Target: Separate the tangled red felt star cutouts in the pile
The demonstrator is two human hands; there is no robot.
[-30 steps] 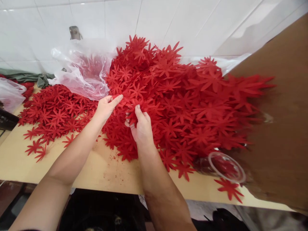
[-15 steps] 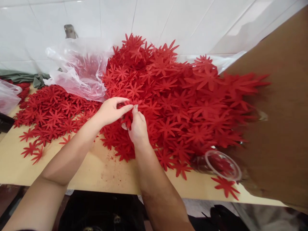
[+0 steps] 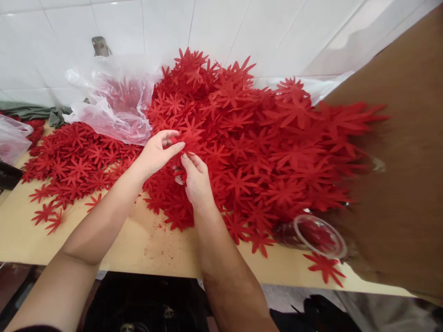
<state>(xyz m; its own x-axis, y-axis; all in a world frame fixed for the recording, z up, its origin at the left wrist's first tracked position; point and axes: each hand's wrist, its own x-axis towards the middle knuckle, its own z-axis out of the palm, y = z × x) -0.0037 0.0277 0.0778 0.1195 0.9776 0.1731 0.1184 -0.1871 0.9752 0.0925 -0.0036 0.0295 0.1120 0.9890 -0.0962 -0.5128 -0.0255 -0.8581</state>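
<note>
A flat spread of red flower cutouts (image 3: 74,161) is seen at the left, with a clear plastic bag (image 3: 114,103) behind it. At the near edge of the big red heap (image 3: 263,138), 1 red flower piece (image 3: 188,138) is pinched by the left hand (image 3: 155,154) and the right hand (image 3: 197,180). A clear cup (image 3: 320,235) lies at the right on the table (image 3: 152,244).

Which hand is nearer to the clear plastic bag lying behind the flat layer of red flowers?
Left. The left hand sits just right of and below the plastic bag, almost at its edge; the right hand is farther right, lower on the red flower pile.
</note>
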